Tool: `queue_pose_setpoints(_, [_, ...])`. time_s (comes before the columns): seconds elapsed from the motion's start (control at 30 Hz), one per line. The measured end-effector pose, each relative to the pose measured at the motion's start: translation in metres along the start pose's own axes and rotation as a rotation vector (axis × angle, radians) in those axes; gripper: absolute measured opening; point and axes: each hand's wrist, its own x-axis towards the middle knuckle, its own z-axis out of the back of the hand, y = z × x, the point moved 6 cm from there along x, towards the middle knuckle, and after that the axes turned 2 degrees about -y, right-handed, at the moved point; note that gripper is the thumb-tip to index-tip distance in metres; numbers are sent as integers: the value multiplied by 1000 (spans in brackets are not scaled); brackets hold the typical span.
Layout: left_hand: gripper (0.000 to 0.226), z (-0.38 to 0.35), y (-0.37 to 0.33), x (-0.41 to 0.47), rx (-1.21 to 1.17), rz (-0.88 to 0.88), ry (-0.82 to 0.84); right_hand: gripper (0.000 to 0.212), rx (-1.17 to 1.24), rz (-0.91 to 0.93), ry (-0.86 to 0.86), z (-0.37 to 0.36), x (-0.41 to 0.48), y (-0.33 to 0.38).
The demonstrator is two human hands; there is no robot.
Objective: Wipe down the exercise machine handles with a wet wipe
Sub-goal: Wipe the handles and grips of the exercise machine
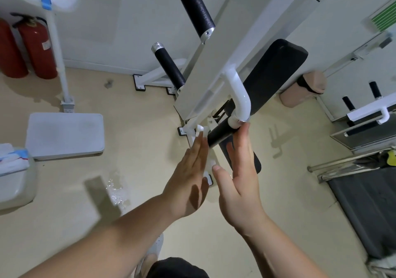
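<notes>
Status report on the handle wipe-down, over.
Open, fingers straight: left hand, right hand. The black handle is at their fingertips, ungripped. Wet wipe not clearly visible. Nothing blocking.

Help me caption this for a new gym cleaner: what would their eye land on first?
Two open hands, the left hand and right hand, are held palm to palm in the centre, with their fingertips at the black padded handle of the white machine frame. After that, the eye goes to the two red fire extinguishers against the wall at far left.
</notes>
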Motion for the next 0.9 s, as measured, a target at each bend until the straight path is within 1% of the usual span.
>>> queue_pose_setpoints(0.03, [86,1,-7,4,-33,-2,-26,90,-13,2,-5,0,0,-2])
queue_pose_setpoints(0.13, [103,8,-34,21,20,-85,-82,86,-19,33,-21,1,3,-7])
queue_pose_setpoints(0.17, [103,11,-37,26,20,-92,-80,84,-19,49,-18,1,4,-8])
queue_pose_setpoints(0.23, [92,16,-38,30,42,-110,-68,82,-8,96,-4,2,6,-8])
queue_pose_setpoints(0.3, [88,14,-28,27,88,-72,-33,83,5,143,2,3,7,-9])
queue_pose_setpoints(0.4, [88,7,1,17,123,66,-7,82,3,207,-17,4,9,-15])
queue_pose_setpoints(0.47, [92,4,8,16,156,81,26,80,12,238,-18,4,11,-20])
queue_pose_setpoints(0.53, [93,5,-4,24,166,59,28,83,29,243,-12,4,15,-25])
queue_pose_setpoints(0.6, [91,9,-30,34,129,-18,8,87,47,236,-19,4,17,-26])
queue_pose_setpoints(0.67, [92,9,-43,39,102,-88,9,84,61,233,-32,4,17,-26])
queue_pose_setpoints(0.7, [94,7,-39,40,102,-95,18,83,68,230,-35,4,16,-26])
queue_pose_setpoints(0.83, [95,3,10,30,104,45,103,78,118,171,-33,-2,11,-28])
queue_pose_setpoints(0.9, [91,6,19,28,79,47,154,78,128,131,-73,-7,10,-27])
